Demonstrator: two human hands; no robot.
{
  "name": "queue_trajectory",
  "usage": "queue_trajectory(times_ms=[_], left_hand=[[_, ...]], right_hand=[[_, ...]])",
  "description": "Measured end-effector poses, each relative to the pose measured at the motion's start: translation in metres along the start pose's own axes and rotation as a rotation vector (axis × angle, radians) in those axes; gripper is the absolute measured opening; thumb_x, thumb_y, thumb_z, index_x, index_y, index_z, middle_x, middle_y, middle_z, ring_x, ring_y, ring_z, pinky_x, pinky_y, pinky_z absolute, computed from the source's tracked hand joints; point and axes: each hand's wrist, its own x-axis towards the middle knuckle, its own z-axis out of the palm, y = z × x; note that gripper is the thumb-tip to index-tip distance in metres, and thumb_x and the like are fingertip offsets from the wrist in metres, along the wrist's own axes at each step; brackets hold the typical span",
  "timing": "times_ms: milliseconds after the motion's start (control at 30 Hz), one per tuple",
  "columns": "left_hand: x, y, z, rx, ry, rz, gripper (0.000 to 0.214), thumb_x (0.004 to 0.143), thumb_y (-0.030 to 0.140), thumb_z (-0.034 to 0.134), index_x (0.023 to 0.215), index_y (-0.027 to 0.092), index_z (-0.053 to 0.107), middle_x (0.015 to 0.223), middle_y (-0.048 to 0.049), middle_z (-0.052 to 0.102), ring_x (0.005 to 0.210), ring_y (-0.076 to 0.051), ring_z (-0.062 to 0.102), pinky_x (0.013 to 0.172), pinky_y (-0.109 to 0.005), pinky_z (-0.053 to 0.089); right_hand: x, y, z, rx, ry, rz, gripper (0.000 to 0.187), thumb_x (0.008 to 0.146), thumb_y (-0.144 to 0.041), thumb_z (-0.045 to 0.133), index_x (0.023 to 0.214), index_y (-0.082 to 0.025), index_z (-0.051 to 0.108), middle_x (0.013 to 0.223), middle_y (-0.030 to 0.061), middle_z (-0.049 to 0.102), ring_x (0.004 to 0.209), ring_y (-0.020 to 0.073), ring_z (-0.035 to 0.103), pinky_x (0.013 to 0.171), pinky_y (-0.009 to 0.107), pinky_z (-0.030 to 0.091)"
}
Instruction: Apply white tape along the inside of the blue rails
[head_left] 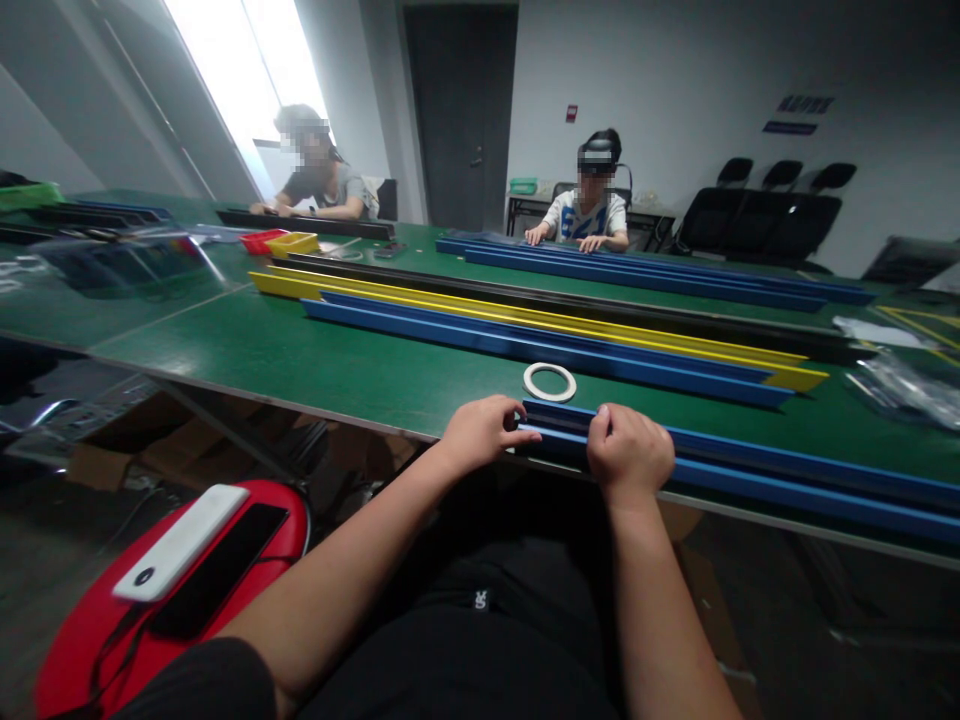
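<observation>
A long blue U-shaped channel (750,470) lies along the near edge of the green table, its left end in front of me. At that end, my left hand (484,435) has its thumb and forefinger curled about the channel, the thumb along the near wall. Just to the right, my right hand (634,455) is closed over the same channel, its thumb on top. Whatever the right fingers hold underneath is hidden. Beyond the hands, a white ring-shaped roll of tape (550,382) lies flat on the table.
Behind the tape lie more blue channels (540,352), a yellow channel (525,318) and a black one (487,290). Two people sit across the green table (375,370). A red stool (277,600) at my left bears a white power bank (184,540) and a black phone (221,570).
</observation>
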Motion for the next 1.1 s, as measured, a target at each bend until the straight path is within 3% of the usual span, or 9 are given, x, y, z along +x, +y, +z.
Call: queue_trajectory(times_ms=[100,200,367,600,800,1100], left_hand=[[0.005,-0.008,-0.006,-0.150,-0.077,-0.005,0.049,0.090,0.063,0.046,0.105,0.023,0.071,0.087,-0.0014,0.070,0.076,-0.016,0.062,0.064,-0.025,0.041],[0.010,-0.012,-0.007,-0.248,-0.076,-0.047,0.054,0.097,0.056,0.034,0.099,0.020,0.073,0.077,-0.0018,0.070,0.070,-0.015,0.061,0.063,-0.025,0.041],[0.011,-0.011,-0.002,-0.255,0.021,-0.117,0.034,0.091,0.046,0.051,0.097,0.021,0.074,0.087,-0.0017,0.073,0.077,-0.015,0.064,0.072,-0.024,0.045],[0.010,-0.003,-0.002,-0.071,-0.010,-0.158,0.027,0.086,0.044,0.060,0.092,0.023,0.075,0.085,-0.0025,0.073,0.075,-0.016,0.064,0.068,-0.025,0.044],[0.007,0.000,0.002,0.041,0.009,-0.124,0.024,0.087,0.041,0.060,0.095,0.025,0.075,0.095,-0.0032,0.074,0.086,-0.018,0.065,0.071,-0.025,0.044],[0.010,-0.003,0.002,-0.014,-0.017,-0.142,0.024,0.088,0.039,0.057,0.098,0.027,0.075,0.098,-0.0019,0.075,0.089,-0.018,0.067,0.073,-0.024,0.045]], right_hand=[[0.000,0.001,0.001,-0.007,0.008,-0.005,0.031,0.095,-0.032,0.041,0.080,-0.019,0.065,0.078,0.0051,0.066,0.074,0.0178,0.052,0.073,0.033,0.028],[0.000,0.002,0.001,-0.006,0.012,-0.010,0.031,0.095,-0.032,0.041,0.080,-0.019,0.065,0.078,0.0050,0.066,0.073,0.0178,0.052,0.073,0.033,0.028],[0.001,0.002,0.001,-0.004,0.018,-0.014,0.030,0.094,-0.031,0.042,0.078,-0.019,0.064,0.077,0.0051,0.066,0.073,0.0178,0.052,0.072,0.032,0.028],[0.001,0.000,0.001,-0.017,0.025,-0.011,0.030,0.094,-0.031,0.043,0.077,-0.019,0.064,0.076,0.0046,0.066,0.073,0.0176,0.053,0.072,0.033,0.028],[0.000,0.001,0.002,-0.014,0.021,-0.010,0.029,0.094,-0.032,0.043,0.079,-0.019,0.065,0.078,0.0044,0.067,0.074,0.0177,0.054,0.073,0.033,0.029],[0.000,0.001,0.001,-0.007,0.016,-0.016,0.030,0.094,-0.032,0.043,0.079,-0.019,0.065,0.078,0.0047,0.067,0.074,0.0178,0.053,0.073,0.032,0.029]])
